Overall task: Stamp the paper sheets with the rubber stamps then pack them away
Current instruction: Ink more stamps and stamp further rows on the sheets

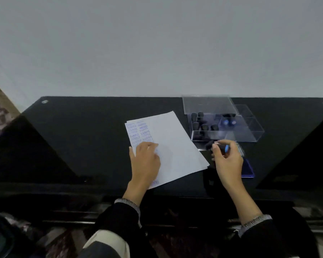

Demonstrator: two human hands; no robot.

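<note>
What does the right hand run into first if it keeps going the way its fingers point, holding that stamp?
Probably the clear plastic box. The right hand pinches a stamp and points away from the person; the box's near wall lies just beyond. Height is unclear, so it might pass over the rim.

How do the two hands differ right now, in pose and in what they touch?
The left hand lies flat, fingers relaxed, pressing the white paper sheets onto the black glass table. The right hand is raised beside the sheets, fingers curled in a grip round a black rubber stamp with a blue end, near the clear plastic box. Both wear dark sleeves.
</note>
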